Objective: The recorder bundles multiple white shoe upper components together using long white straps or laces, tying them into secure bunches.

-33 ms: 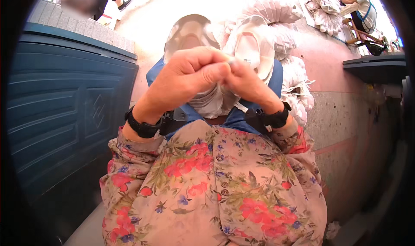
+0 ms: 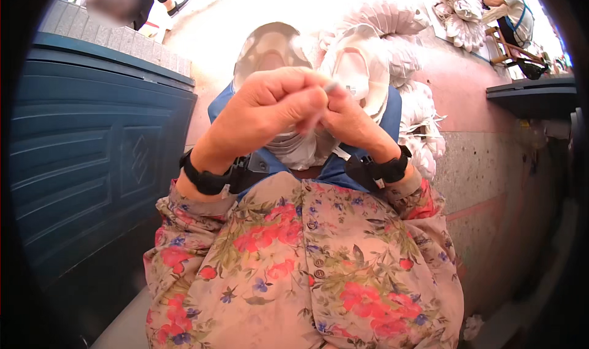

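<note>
My left hand (image 2: 273,106) is closed, thumb pressed against its curled fingers. My right hand (image 2: 353,125) meets it at the fingertips, also closed in a pinch. Between the fingertips shows a small pale grey piece (image 2: 332,87), too small and blurred to name. Both hands hover over my lap, where white shoe uppers (image 2: 293,149) lie gathered between my knees. Just beyond the hands are my own pale shoe (image 2: 270,45), dappled with light, and a white shoe (image 2: 351,66); the hands partly cover them.
Bundles of white shoe uppers (image 2: 408,60) are stacked on the floor to my right. A dark blue panelled door (image 2: 80,134) stands on the left. Another person (image 2: 518,14) sits at the far right beside more bundles (image 2: 460,17). A dark ledge (image 2: 531,94) juts in at the right.
The fingers have shifted slightly against each other, and the right fingertips have lowered a little. More of the small pale grey piece shows now.
</note>
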